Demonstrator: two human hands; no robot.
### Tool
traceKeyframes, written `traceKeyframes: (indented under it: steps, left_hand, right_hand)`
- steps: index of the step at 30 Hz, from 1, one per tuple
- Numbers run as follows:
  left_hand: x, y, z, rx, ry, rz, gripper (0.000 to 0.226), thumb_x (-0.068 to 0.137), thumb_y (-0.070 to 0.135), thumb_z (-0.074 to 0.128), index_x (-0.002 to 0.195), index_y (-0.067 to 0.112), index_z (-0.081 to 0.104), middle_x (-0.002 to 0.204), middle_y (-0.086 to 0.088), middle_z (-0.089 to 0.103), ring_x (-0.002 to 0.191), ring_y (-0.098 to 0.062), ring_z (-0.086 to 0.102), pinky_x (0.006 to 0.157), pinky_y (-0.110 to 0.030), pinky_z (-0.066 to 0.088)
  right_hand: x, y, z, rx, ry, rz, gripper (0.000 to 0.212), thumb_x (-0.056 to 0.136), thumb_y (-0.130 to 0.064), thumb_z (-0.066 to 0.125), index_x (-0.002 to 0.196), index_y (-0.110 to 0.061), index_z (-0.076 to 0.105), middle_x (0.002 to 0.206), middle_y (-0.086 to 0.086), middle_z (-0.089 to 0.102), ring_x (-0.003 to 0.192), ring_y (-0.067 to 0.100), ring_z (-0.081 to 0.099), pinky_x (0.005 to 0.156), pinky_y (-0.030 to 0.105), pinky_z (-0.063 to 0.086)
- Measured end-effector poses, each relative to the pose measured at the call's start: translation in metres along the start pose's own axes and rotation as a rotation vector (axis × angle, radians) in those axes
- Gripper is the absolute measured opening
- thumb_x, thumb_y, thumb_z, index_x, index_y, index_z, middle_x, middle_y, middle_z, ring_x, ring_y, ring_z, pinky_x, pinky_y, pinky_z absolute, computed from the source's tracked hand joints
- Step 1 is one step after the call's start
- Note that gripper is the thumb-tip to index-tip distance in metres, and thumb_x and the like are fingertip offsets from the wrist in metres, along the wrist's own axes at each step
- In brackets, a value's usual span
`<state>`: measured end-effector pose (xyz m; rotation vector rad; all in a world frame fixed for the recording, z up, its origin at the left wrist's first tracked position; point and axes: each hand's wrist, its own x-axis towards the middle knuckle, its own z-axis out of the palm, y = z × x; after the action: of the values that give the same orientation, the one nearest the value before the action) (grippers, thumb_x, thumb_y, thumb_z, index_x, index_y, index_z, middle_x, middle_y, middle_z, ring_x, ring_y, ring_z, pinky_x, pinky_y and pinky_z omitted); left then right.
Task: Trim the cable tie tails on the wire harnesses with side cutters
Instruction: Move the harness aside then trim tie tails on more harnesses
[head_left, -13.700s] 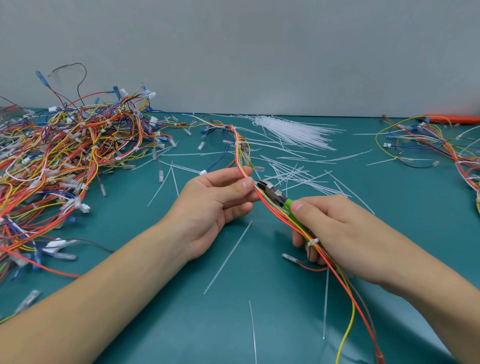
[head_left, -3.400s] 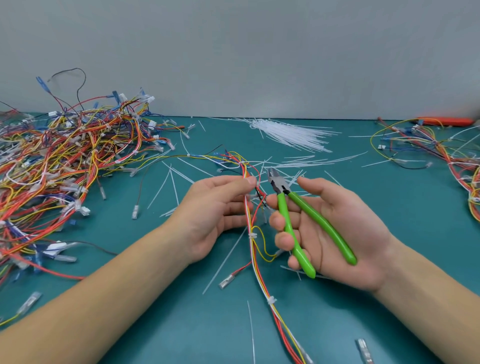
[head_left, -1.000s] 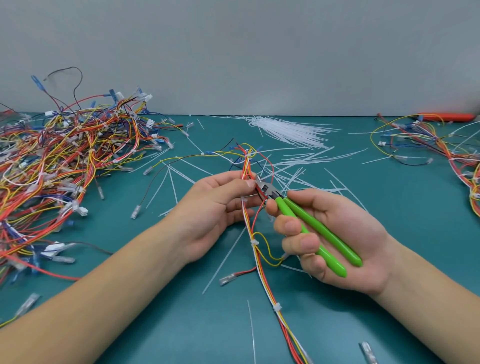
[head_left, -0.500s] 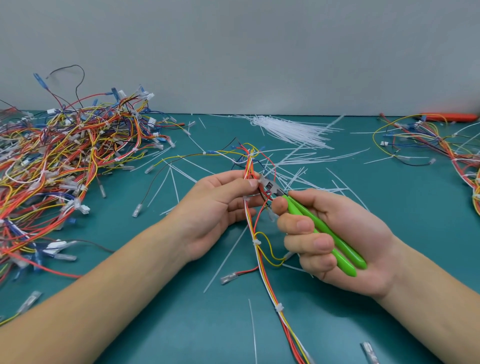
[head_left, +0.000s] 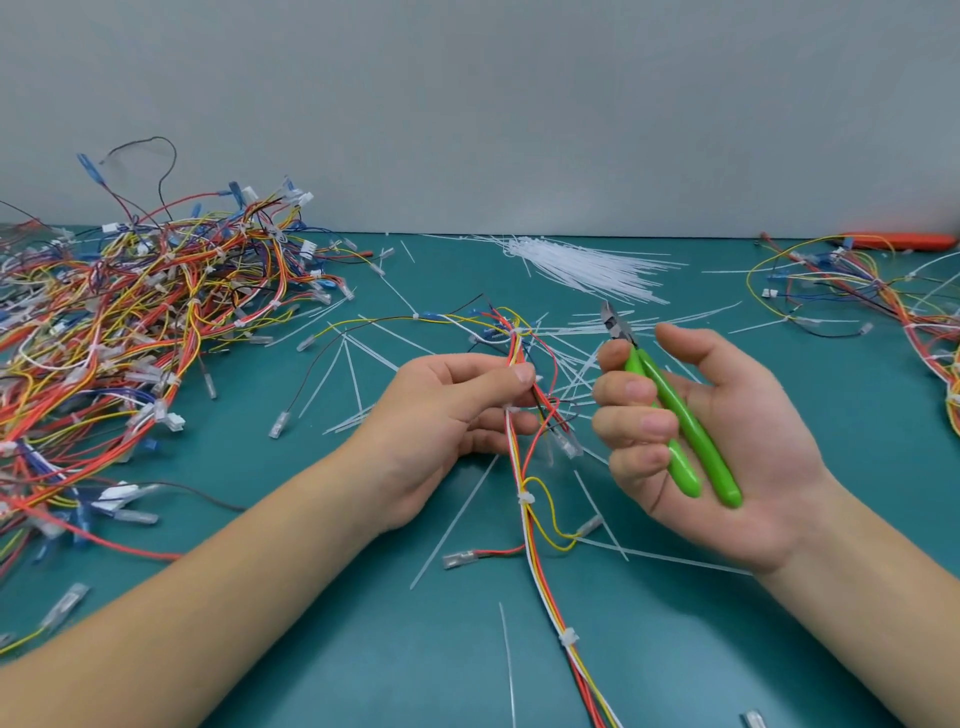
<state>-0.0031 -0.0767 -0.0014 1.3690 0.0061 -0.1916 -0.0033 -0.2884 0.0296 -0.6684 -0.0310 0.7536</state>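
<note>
Harness (head_left: 524, 467) pinched, left hand (head_left: 447, 415) | right hand (head_left: 701, 441) palm-up (fingers curled), gripping cutters (head_left: 675, 421)

Harness pile (head_left: 119, 332) left; ties (head_left: 582, 267) behind

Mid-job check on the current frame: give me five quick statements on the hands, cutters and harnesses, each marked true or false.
1. The right hand holds the green-handled side cutters. True.
2. The cutter tip is closed on a cable tie of the held harness. False: the tip points up, clear of the wires.
3. The left hand pinches the wire harness between thumb and fingers. True.
4. The large pile of harnesses lies on the person's right. False: it lies on the left; a smaller group is far right.
5. The bundle of white cable ties lies at the near table edge. False: it lies by the wall.
</note>
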Motion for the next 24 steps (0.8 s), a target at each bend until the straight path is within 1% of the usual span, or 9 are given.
traceKeyframes:
  steps: [3,5,9,12,14,16,18,20,24]
  left_hand:
    - [-0.001,0.001,0.003,0.062,0.03,-0.012,0.026,0.099,0.032,0.065,0.091,0.01,0.077,0.087,-0.01,0.076,0.063,-0.018,0.069,0.049,-0.023,0.051]
    - [-0.001,0.001,0.003,0.115,0.094,-0.021,0.029,0.101,0.031,0.063,0.089,0.008,0.075,0.083,-0.01,0.076,0.053,-0.018,0.064,0.039,-0.023,0.045]
    - [0.003,0.001,-0.003,0.309,0.28,0.074,0.014,0.098,0.026,0.067,0.094,0.013,0.07,0.077,0.0,0.073,0.038,-0.017,0.05,0.032,-0.02,0.03]
    - [0.008,0.003,-0.005,0.277,0.334,0.112,0.005,0.097,0.022,0.067,0.101,0.018,0.068,0.089,-0.006,0.073,0.041,-0.019,0.053,0.033,-0.022,0.032]
    - [0.011,0.002,-0.003,0.266,0.315,0.132,0.007,0.098,0.021,0.067,0.105,0.021,0.07,0.097,-0.01,0.073,0.048,-0.019,0.059,0.035,-0.025,0.036]
    - [0.014,0.002,0.001,0.258,0.249,0.145,0.012,0.099,0.027,0.068,0.11,0.026,0.071,0.098,-0.006,0.075,0.053,-0.018,0.064,0.037,-0.026,0.04]
    - [0.017,0.002,0.006,0.29,0.187,0.121,0.023,0.099,0.033,0.068,0.12,0.026,0.066,0.099,-0.001,0.076,0.056,-0.016,0.065,0.038,-0.024,0.04]
    - [0.019,0.001,0.008,0.347,0.15,0.103,0.031,0.099,0.032,0.068,0.128,0.023,0.063,0.094,0.004,0.074,0.056,-0.012,0.063,0.039,-0.023,0.04]
    - [0.017,0.001,0.008,0.371,0.099,0.088,0.032,0.097,0.02,0.07,0.128,0.017,0.064,0.078,0.007,0.068,0.056,-0.009,0.058,0.041,-0.022,0.04]
  right_hand:
    - [0.002,0.005,0.003,-0.121,0.088,-0.059,0.023,0.089,-0.036,0.056,0.093,-0.015,0.063,0.076,0.002,0.058,0.056,0.017,0.06,0.049,0.031,0.054]
    - [0.004,0.008,0.005,-0.162,0.13,-0.065,0.022,0.089,-0.034,0.057,0.094,-0.014,0.064,0.079,0.005,0.06,0.06,0.021,0.062,0.053,0.034,0.056]
    - [0.006,0.011,0.004,-0.135,0.14,0.028,0.032,0.09,-0.033,0.056,0.108,-0.008,0.065,0.089,0.012,0.064,0.068,0.027,0.066,0.058,0.039,0.06]
    - [0.009,0.015,0.004,-0.151,0.155,-0.013,0.036,0.09,-0.031,0.058,0.116,-0.007,0.063,0.099,0.017,0.069,0.073,0.032,0.07,0.061,0.042,0.061]
    - [0.009,0.017,0.006,-0.163,0.157,-0.079,0.039,0.087,-0.029,0.061,0.118,-0.006,0.062,0.108,0.02,0.071,0.077,0.034,0.072,0.063,0.044,0.061]
    - [0.008,0.016,0.008,-0.214,0.172,-0.15,0.044,0.082,-0.028,0.064,0.12,-0.006,0.062,0.117,0.022,0.07,0.081,0.037,0.073,0.064,0.045,0.061]
    - [0.007,0.019,0.01,-0.264,0.198,-0.212,0.044,0.081,-0.026,0.066,0.119,-0.006,0.064,0.119,0.02,0.068,0.083,0.038,0.074,0.064,0.045,0.061]
    - [0.007,0.022,0.012,-0.303,0.219,-0.263,0.035,0.088,-0.024,0.064,0.117,-0.004,0.066,0.118,0.018,0.065,0.083,0.039,0.074,0.065,0.046,0.061]
    - [0.007,0.026,0.015,-0.314,0.256,-0.329,0.025,0.096,-0.021,0.056,0.113,-0.006,0.067,0.116,0.015,0.066,0.083,0.039,0.074,0.065,0.046,0.061]
